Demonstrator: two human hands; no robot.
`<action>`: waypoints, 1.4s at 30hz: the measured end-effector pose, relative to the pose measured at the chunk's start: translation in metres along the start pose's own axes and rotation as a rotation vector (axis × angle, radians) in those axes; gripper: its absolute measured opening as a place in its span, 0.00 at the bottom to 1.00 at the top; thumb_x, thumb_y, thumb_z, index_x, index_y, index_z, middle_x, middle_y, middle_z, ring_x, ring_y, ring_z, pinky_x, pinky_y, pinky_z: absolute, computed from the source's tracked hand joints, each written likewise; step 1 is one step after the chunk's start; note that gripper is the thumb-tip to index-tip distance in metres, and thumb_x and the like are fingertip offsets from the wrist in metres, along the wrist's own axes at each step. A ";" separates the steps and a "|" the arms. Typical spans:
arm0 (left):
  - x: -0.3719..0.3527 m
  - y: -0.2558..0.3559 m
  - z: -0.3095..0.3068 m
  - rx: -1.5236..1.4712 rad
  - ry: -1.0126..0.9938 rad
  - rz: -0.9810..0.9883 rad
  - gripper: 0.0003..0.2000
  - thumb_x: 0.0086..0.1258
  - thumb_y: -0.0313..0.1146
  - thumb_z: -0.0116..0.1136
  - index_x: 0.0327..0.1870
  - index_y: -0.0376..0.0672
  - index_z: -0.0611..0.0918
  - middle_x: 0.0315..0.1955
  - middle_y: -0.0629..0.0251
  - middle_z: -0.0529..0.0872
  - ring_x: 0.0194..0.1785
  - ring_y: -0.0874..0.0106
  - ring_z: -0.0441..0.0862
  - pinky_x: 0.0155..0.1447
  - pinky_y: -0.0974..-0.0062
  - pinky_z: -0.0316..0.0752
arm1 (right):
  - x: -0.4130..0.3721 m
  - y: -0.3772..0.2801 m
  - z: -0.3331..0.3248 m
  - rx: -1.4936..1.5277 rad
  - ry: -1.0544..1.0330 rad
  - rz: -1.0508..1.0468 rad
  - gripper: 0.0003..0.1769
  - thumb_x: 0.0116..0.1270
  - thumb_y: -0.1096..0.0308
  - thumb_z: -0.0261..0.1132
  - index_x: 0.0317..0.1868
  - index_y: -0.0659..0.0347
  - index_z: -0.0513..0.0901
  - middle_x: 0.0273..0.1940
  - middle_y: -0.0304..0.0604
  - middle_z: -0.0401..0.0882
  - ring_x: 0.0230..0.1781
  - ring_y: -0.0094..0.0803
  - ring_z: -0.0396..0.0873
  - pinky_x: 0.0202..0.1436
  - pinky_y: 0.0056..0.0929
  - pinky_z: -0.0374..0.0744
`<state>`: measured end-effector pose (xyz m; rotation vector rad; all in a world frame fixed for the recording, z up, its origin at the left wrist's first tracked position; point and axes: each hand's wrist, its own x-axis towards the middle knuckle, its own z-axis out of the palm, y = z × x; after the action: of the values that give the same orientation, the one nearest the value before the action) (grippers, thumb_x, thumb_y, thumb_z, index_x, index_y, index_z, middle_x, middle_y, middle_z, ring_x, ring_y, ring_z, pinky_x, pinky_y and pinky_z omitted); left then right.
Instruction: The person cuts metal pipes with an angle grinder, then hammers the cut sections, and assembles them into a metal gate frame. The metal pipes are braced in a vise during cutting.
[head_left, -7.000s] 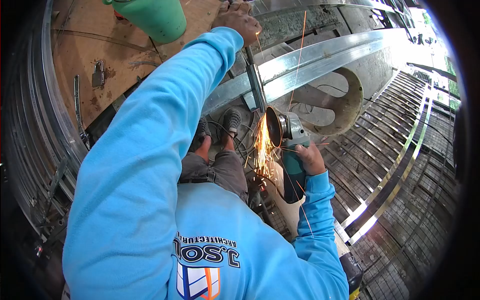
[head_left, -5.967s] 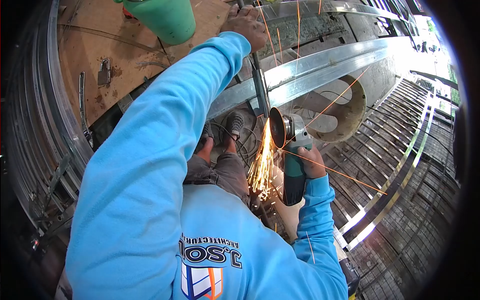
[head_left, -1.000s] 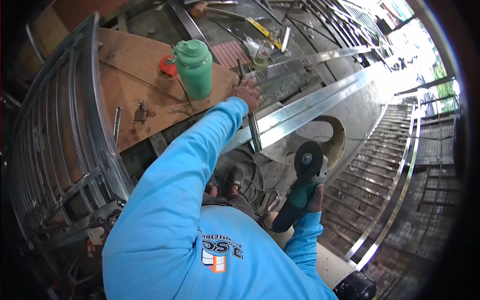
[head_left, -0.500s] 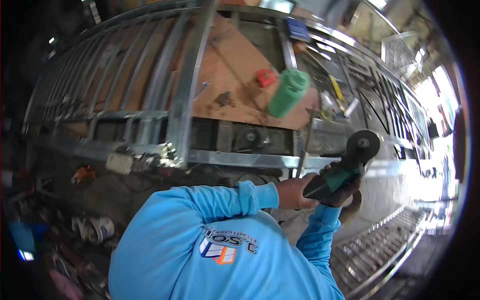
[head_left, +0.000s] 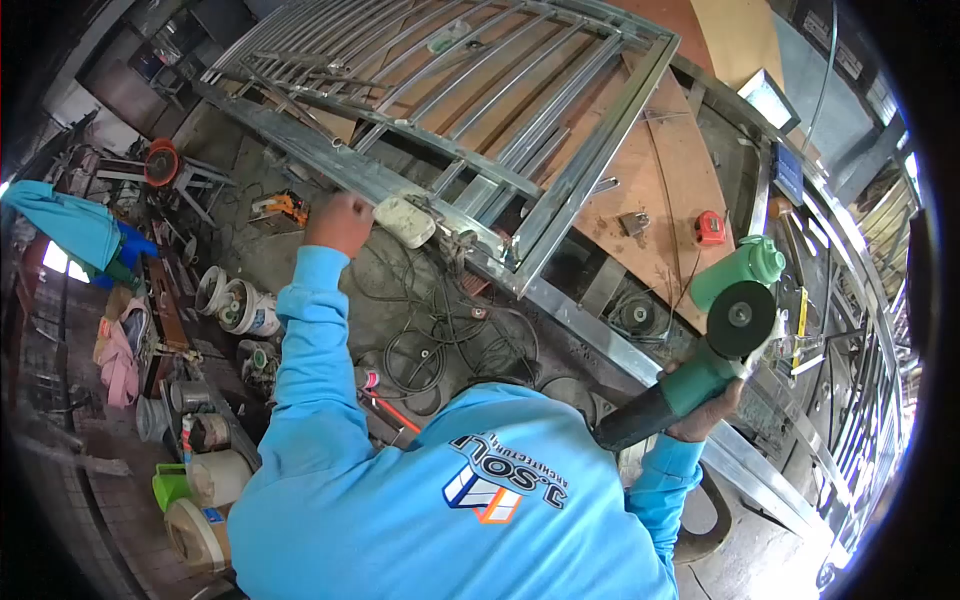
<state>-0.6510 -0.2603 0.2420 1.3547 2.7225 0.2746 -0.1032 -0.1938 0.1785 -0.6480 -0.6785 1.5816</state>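
Observation:
My right hand (head_left: pixel 708 412) is wrapped round an angle grinder (head_left: pixel 690 384) with a green and black body. Its dark cutting disc (head_left: pixel 741 318) faces up, in front of a green bottle (head_left: pixel 715 279). Stretched out to the far left, my left hand (head_left: pixel 338 224) has its fingers curled closed; whatever is in them, if anything, is hidden. Just right of that hand, a whitish block-like object (head_left: pixel 404 222) sits at the edge of the metal frame (head_left: pixel 590 180). An orange tool (head_left: pixel 283 208) lies on the floor to the left of it.
A red tape measure (head_left: pixel 710 228) and a padlock-like metal piece (head_left: pixel 634 223) lie on a brown board (head_left: pixel 660 160). Black cables (head_left: pixel 440 335) coil on the floor before me. Buckets (head_left: pixel 247 308) and tubs stand at left. A long metal beam (head_left: pixel 590 322) runs across the front.
My left hand has come off the grinder and reached out to the left. The grinder stays in my right hand. My view has turned, showing more of the left side.

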 end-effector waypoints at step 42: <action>0.180 0.130 0.087 -0.072 -0.189 0.359 0.38 0.73 0.56 0.56 0.75 0.38 0.65 0.65 0.47 0.77 0.69 0.52 0.74 0.71 0.59 0.68 | 0.050 0.059 0.013 -0.053 0.124 0.384 0.33 0.70 0.43 0.64 0.56 0.67 0.78 0.41 0.50 0.85 0.39 0.39 0.87 0.44 0.37 0.87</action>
<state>-0.6438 -0.0293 0.1828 1.7456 2.2865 0.2504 -0.1574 -0.1500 0.1419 -0.9503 -0.5245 1.8603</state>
